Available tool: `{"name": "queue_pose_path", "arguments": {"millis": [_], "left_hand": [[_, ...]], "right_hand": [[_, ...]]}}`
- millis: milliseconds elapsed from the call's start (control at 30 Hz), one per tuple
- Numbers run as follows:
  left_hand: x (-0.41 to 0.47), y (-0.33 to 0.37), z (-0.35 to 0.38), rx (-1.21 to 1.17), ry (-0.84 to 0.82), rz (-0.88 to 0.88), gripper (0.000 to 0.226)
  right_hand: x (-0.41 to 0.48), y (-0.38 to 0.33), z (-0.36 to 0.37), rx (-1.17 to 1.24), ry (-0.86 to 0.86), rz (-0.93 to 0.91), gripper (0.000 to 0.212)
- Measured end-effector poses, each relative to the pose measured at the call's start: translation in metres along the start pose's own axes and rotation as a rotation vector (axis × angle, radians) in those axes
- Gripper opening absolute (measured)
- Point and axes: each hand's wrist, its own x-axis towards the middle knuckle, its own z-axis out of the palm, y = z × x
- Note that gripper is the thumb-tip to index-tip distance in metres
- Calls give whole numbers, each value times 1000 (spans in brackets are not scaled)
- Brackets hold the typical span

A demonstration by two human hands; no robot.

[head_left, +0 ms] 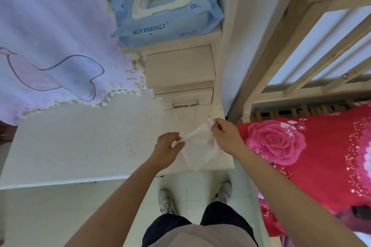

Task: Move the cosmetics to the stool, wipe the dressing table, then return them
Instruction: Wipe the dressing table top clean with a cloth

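While the wet wipe (200, 150) was stretched between both hands, it hung just above the near right corner of the white dressing table (80, 142), probably so that it could be opened flat before wiping. The left hand (167, 147) pinched its left edge with thumb and fingertips. The right hand (224, 133) pinched the far corner with curled fingers, and the pull in opposite directions made the sheet tight. No cosmetics and no stool were in view, so I judge that the first step was done and the wiping was about to begin. Brown specks showed on the table top near the middle. The blue pack of wet wipes (168, 12) stood on the far shelf above the small drawers (179, 66). Its lid was open, with one sheet sticking up, ready for another pull.
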Motion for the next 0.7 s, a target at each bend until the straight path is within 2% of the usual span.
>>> {"name": "queue_pose_path", "arguments": {"millis": [67,133,300,333,367,433,500,567,667,700], "left_hand": [[-2,-4,-2,-150,-61,-71,19],[0,-11,-5,-214,-84,-92,24],[21,-35,-1,-184,61,-94,15],[27,-40,1,-132,75,-93,13],[32,-46,3,-37,76,-77,22],[40,-62,9,227,45,-22,55],[43,-76,10,472,61,45,68],[43,-90,9,655,67,95,63],[49,-106,5,789,3,97,58],[52,-110,4,798,-8,98,60]], "right_hand": [[0,5,3,-111,95,11,24],[-1,6,9,-91,177,31,14],[8,15,33,-71,335,48,25],[10,21,38,-100,352,56,28],[13,28,42,-149,361,58,33],[13,42,55,-340,368,59,46],[6,53,77,-584,402,6,53],[-4,60,107,-692,360,-86,57],[-12,77,151,-829,73,-107,69],[-9,85,156,-877,31,-111,72]]}}
